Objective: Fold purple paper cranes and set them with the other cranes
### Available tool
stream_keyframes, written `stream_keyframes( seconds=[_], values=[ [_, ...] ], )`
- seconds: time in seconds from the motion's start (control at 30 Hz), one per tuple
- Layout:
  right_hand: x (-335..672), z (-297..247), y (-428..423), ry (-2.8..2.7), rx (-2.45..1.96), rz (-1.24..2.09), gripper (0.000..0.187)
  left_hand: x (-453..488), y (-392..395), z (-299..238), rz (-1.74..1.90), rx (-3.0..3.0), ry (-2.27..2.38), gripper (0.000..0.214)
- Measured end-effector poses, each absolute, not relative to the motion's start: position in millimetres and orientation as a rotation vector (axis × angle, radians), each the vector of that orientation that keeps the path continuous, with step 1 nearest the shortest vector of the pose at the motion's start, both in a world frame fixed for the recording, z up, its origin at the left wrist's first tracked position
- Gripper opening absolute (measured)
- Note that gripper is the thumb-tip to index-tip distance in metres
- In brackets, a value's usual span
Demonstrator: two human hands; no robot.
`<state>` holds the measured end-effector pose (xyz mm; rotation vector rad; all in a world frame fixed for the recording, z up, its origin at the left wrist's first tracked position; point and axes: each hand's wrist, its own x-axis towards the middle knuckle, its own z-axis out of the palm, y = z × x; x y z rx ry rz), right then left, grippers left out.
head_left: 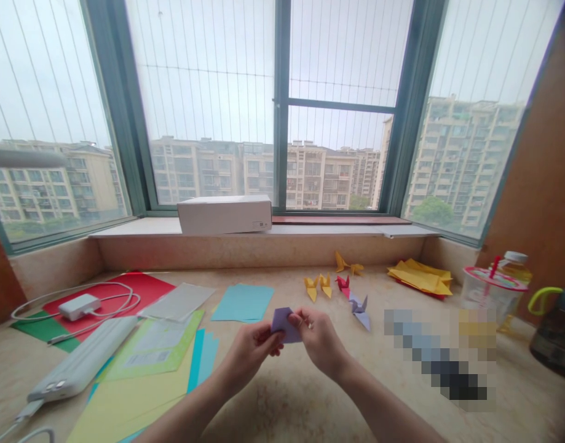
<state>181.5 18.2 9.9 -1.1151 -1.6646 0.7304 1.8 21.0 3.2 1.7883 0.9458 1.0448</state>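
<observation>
Between my two hands is a small folded piece of purple paper, raised over the near middle of the counter. My left hand pinches its left lower edge with thumb and fingers. On the opposite side, my right hand grips the right part, its thumb lying on the paper's face. The fingers behind the paper are partly hidden. Just beyond my right hand sits a purple paper crane, with a red paper crane and several yellow paper cranes farther back.
Light blue sheets lie left of my hands. Yellow sheets, a white power strip, and a charger on red paper spread leftward. At right are folded yellow papers, a cup and a dark bottle.
</observation>
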Motion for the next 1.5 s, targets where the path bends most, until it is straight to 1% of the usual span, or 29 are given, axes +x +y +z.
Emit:
stream_keyframes(
  seconds=[0.13,0.23,0.33,0.5,0.6,0.73,0.9,1.07,1.1,1.23,1.4,1.5],
  values=[
    [181,8,19,-1.636,-1.122,0.67,0.041,3,22,1,1.085,1.729,0.93,0.043],
    [180,10,18,-1.613,-1.072,0.72,0.043,4,21,4,1.124,1.716,0.928,0.045],
    [181,10,19,-1.571,-1.011,0.826,0.043,3,21,6,1.171,1.677,0.913,0.044],
    [184,8,23,-1.594,-0.872,1.109,0.038,-3,25,8,1.18,1.702,0.942,0.043],
    [185,11,22,-1.558,-0.845,1.161,0.039,-4,24,10,1.161,1.691,0.951,0.042],
    [182,13,20,-1.464,-0.822,1.126,0.038,1,20,12,1.19,1.529,0.85,0.041],
    [178,5,21,-1.387,-0.936,1.092,0.044,5,20,8,1.195,1.413,0.794,0.041],
    [176,1,21,-1.466,-0.889,1.109,0.034,1,20,12,1.268,1.436,0.898,0.032],
    [177,1,22,-1.477,-0.886,1.099,0.035,1,19,14,1.271,1.445,0.905,0.031],
    [180,-1,23,-1.459,-0.921,1.035,0.051,0,17,15,1.239,1.476,0.882,0.032],
    [181,-1,22,-1.46,-0.882,1.018,0.041,4,17,10,1.245,1.443,0.833,0.041],
    [181,-2,22,-1.46,-0.825,1.032,0.037,4,17,9,1.26,1.405,0.795,0.041]
  ],
)
